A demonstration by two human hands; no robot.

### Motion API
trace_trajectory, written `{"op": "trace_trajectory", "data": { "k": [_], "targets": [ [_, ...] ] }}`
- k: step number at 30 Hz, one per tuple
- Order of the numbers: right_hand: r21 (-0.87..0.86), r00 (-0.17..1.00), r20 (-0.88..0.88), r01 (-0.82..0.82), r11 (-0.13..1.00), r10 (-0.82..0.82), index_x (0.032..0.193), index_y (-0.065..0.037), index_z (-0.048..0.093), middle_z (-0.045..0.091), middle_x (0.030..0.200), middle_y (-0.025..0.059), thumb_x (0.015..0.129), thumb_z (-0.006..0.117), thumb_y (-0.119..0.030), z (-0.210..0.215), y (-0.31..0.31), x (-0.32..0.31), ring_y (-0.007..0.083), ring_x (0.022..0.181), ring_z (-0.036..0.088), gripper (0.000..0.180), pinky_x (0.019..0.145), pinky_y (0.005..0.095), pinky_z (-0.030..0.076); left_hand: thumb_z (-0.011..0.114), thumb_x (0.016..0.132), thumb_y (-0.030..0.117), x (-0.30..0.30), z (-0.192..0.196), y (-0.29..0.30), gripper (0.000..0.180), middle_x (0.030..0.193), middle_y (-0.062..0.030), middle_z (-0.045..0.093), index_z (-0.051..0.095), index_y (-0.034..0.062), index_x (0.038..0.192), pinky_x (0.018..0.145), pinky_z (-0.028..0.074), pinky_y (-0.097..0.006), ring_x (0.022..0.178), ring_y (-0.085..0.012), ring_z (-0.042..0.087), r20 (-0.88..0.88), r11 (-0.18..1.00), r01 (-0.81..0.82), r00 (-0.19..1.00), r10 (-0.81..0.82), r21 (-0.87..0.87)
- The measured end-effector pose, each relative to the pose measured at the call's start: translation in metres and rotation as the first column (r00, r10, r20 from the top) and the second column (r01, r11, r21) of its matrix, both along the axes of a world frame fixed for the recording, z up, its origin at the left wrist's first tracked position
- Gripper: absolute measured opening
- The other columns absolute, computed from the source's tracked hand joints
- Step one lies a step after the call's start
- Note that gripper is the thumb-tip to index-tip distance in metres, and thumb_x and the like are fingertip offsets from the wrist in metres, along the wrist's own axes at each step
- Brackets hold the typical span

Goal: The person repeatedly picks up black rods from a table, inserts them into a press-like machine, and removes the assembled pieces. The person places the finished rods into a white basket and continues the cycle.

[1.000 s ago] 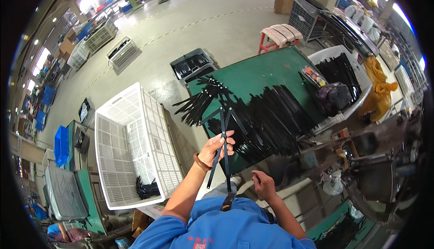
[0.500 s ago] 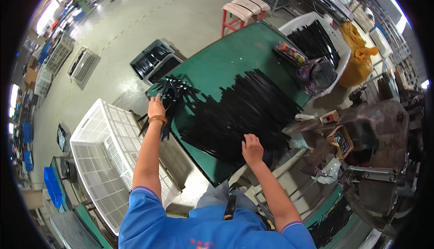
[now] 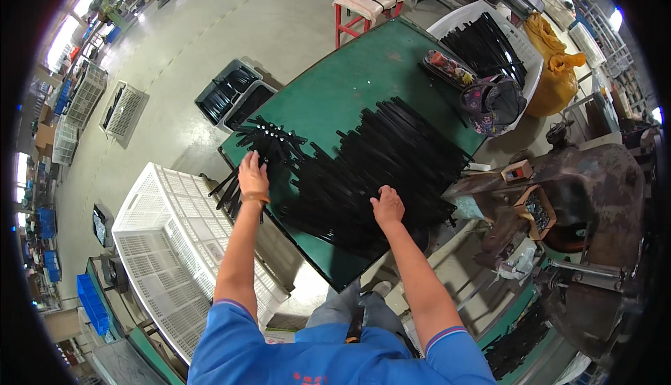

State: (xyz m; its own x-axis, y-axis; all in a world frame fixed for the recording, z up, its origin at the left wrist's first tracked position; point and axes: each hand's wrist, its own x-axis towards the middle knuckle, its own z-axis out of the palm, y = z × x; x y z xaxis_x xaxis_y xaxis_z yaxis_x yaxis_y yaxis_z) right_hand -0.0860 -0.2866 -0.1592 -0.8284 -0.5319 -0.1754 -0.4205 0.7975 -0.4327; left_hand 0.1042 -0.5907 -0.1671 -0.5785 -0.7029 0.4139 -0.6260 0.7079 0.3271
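A wide heap of thin black strips (image 3: 391,154) covers much of the green table (image 3: 328,91). At its left end lies a looser, crossed bunch of strips (image 3: 272,137) with small shiny bits on it. My left hand (image 3: 253,176), with a brown band on the wrist, rests against this bunch, its fingers stretched out and slightly apart. My right hand (image 3: 388,209) is over the near side of the heap, fingers half bent, thumb and forefinger apart. No strip shows plainly in either hand; what lies under the fingertips is hidden.
A white perforated crate (image 3: 157,245) stands left of the table, dark bins (image 3: 234,91) on the floor beyond. On the right are a white tub (image 3: 528,42) of strips, a patterned bag (image 3: 493,105), a yellow sack (image 3: 552,70) and a heavy machine (image 3: 594,203) with a box of small parts (image 3: 538,210).
My right hand has shifted slightly up and left over the heap, its fingers more bent. My left hand has moved slightly right and down beside the crossed bunch. The whole view has tilted a little.
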Motion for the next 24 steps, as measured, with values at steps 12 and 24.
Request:
{"op": "trace_trajectory", "data": {
  "k": [12, 24],
  "targets": [
    [0.06, 0.998, -0.051, -0.026, 0.998, 0.029, 0.099, -0.008, 0.056, 0.054, 0.104, 0.0108, 0.081, 0.064, -0.018, -0.008, 0.008, -0.001, 0.0302, 0.101, 0.053, 0.022, 0.082, 0.0409, 0.047, 0.063, 0.074, 0.005, 0.013, 0.003, 0.243, 0.038, 0.119, -0.0116, 0.054, 0.056, 0.004, 0.111, 0.093, 0.041, -0.04, 0.11, -0.0318, 0.051, -0.168, 0.875, 0.24, 0.968, -0.185, 0.421],
    [0.091, 0.993, -0.009, -0.114, 0.989, 0.115, 0.098, -0.004, 0.056, 0.055, 0.103, 0.0142, 0.082, 0.061, -0.017, -0.011, 0.023, -0.011, 0.0321, 0.099, 0.056, 0.021, 0.082, 0.0411, 0.048, 0.062, 0.075, 0.005, 0.009, -0.001, 0.259, 0.037, 0.121, -0.0119, 0.051, 0.055, 0.0046, 0.111, 0.095, 0.041, -0.039, 0.111, -0.0334, 0.049, -0.114, 0.874, 0.249, 0.969, -0.221, 0.417]
  ]
}}
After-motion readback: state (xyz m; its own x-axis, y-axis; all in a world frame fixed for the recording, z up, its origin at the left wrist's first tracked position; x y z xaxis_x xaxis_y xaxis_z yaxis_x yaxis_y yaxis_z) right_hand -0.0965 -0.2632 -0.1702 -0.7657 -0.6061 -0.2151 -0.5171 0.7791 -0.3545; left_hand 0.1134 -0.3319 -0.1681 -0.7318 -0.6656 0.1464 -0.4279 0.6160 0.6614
